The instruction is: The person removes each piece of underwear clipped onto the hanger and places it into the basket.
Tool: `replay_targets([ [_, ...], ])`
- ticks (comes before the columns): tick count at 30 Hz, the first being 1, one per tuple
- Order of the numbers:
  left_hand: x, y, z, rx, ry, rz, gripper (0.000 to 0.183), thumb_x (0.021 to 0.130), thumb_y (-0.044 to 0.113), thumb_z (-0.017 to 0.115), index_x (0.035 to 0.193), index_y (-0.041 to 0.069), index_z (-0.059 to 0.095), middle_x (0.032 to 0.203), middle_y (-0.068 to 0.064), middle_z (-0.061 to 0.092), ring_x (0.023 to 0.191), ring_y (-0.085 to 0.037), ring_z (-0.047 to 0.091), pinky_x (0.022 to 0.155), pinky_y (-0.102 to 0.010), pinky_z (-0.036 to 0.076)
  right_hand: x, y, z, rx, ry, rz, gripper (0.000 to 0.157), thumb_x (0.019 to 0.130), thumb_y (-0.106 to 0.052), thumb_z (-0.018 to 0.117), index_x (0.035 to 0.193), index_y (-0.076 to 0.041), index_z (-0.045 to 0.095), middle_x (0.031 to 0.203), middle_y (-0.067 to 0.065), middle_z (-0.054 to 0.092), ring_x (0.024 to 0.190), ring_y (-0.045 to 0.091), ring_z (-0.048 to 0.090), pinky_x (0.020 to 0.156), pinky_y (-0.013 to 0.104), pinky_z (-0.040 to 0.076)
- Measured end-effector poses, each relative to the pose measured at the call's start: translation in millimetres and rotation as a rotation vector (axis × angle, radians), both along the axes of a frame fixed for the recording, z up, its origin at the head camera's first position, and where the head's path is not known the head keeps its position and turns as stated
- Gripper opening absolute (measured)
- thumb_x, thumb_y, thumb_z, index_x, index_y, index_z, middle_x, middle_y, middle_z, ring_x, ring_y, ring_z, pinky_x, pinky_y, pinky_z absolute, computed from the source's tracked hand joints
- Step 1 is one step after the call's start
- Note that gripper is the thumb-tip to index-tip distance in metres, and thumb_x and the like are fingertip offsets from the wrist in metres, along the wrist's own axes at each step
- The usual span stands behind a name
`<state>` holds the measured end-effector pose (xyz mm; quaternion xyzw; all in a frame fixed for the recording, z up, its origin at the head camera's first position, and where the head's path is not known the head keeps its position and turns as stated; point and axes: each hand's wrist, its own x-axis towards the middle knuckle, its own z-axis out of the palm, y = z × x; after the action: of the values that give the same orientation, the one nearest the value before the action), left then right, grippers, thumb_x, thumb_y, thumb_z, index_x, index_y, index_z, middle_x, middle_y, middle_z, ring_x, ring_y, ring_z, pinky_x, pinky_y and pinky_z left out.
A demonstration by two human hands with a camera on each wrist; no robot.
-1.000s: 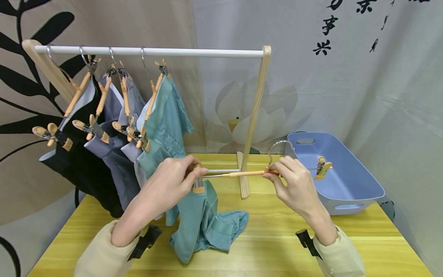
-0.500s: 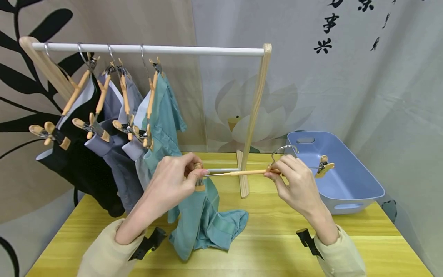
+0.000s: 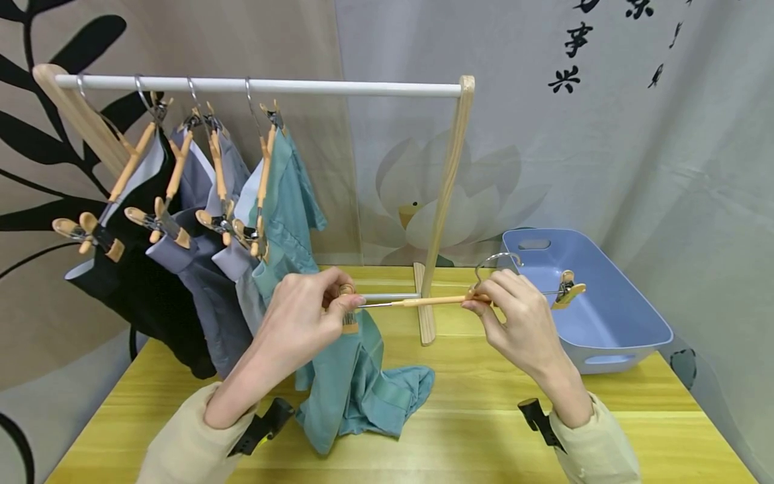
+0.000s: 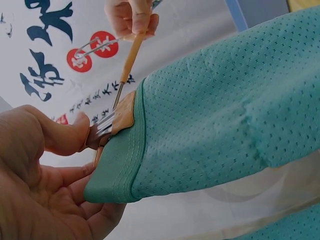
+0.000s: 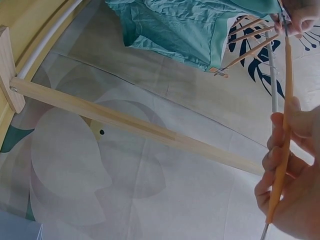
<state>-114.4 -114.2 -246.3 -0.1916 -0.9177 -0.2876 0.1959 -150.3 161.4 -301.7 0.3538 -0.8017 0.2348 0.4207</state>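
My left hand (image 3: 305, 306) pinches the left clip (image 4: 124, 114) of a wooden clip hanger (image 3: 432, 302) between thumb and fingers. That clip sits over the smooth band of a teal perforated garment (image 3: 363, 390), whose lower part lies bunched on the table. My right hand (image 3: 517, 319) grips the hanger's bar near its metal hook (image 3: 497, 257). Beyond the right hand, the hanger's other clip (image 3: 567, 290) has no cloth in it. In the right wrist view, fingers wrap round the wooden bar (image 5: 288, 75). The left palm hides part of the clip in the head view.
Behind stands a rack with a white rail (image 3: 363, 88) and wooden legs (image 3: 447, 188). Several hangers with dark, grey-blue and teal garments (image 3: 284, 202) hang at its left. A blue basket (image 3: 611, 343) stands at the right on the wooden table (image 3: 514, 430).
The hanger's right end and hook have shifted slightly right with my right hand. Cloth on the rack's nearest hanger has swung a little left. Both hands keep their hold.
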Motion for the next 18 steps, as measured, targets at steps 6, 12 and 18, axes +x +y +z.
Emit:
replay_targets([
  [6,0.7,0.6,-0.7,0.0,0.003,0.009,0.008,0.086,0.015,0.067,0.08,0.009,0.068,0.058,0.003,0.059,0.047,-0.005,0.044,0.045,-0.022,0.033,0.6,-0.3,0.8,-0.005,-0.001,0.003,0.019,0.067,-0.002,0.081,0.076,-0.008,0.066,0.072,0.0,0.062,0.064,0.012,0.05,0.062,0.022,0.037],
  [12,2.8,0.9,-0.1,0.021,0.017,-0.001,0.009,0.088,0.015,0.065,0.082,0.01,0.069,0.057,0.003,0.059,0.046,-0.004,0.041,0.044,-0.022,0.03,1.1,-0.2,1.2,-0.007,0.001,0.004,0.019,0.066,-0.002,0.081,0.076,-0.008,0.066,0.072,0.0,0.062,0.064,0.011,0.048,0.062,0.021,0.036],
  [18,3.1,0.7,-1.2,0.011,0.026,0.009,0.008,0.087,0.013,0.065,0.081,0.008,0.069,0.057,0.002,0.059,0.045,-0.004,0.041,0.044,-0.022,0.031,1.2,-0.5,1.3,-0.008,0.002,0.004,0.019,0.066,-0.002,0.081,0.076,-0.009,0.066,0.072,0.0,0.062,0.064,0.01,0.048,0.062,0.021,0.036],
])
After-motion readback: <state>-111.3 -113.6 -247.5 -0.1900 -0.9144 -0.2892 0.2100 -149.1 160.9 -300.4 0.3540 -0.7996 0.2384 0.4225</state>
